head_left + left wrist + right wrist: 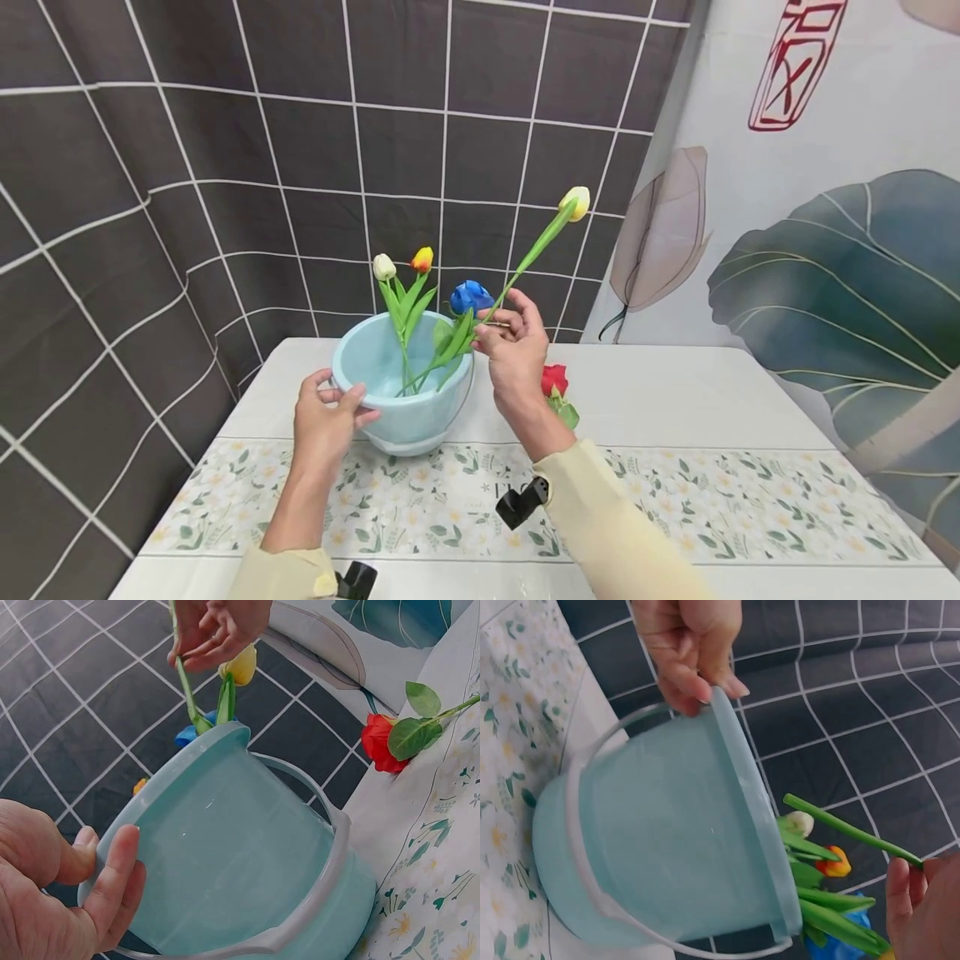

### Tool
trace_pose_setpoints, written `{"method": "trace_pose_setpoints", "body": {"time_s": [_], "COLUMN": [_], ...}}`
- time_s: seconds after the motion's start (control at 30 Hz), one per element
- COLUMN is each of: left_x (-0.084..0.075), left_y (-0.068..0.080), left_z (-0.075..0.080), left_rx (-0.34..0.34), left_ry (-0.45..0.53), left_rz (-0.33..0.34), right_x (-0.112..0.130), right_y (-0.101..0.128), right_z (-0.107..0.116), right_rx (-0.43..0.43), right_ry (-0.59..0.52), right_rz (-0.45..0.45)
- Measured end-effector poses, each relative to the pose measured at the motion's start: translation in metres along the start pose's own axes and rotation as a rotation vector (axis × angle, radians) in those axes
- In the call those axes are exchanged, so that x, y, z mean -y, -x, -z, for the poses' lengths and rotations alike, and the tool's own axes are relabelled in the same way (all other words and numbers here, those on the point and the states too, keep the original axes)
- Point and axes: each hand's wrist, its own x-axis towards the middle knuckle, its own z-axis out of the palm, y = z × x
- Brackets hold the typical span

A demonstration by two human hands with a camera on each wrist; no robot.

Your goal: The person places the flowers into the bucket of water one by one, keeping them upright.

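Note:
A light blue bucket (408, 410) stands on the white table (660, 392). My left hand (324, 417) grips its near rim, thumb inside; the left hand (52, 900) and bucket (240, 870) fill the left wrist view. Several tulips stand in the bucket: white (384, 267), orange (423, 259) and blue (470, 296). My right hand (510, 342) pinches the green stem of a yellow tulip (576, 202) above the bucket's right rim, its lower end inside. In the right wrist view the stem (851, 831) slants over the bucket (675, 847).
A red rose (555, 381) with green leaves lies on the table just right of my right wrist, the rose (381, 742) also showing in the left wrist view. A floral runner (675, 500) crosses the table's front. A dark tiled wall (225, 167) stands behind.

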Motion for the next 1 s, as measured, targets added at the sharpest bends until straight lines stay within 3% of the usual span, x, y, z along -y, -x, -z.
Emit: {"method": "trace_pose_setpoints", "body": {"time_s": [0.27, 1.0], "left_x": [0.002, 0.001], "left_y": [0.000, 0.000], "left_z": [-0.001, -0.001], "left_rx": [-0.001, 0.004], "left_ry": [-0.010, -0.004], "left_rz": [0.001, -0.012], "right_x": [-0.014, -0.032], "right_y": [0.004, 0.011], "right_z": [-0.011, -0.024], "right_rx": [0.023, 0.064], "right_ry": [0.012, 0.216], "right_rz": [-0.055, -0.119]}}
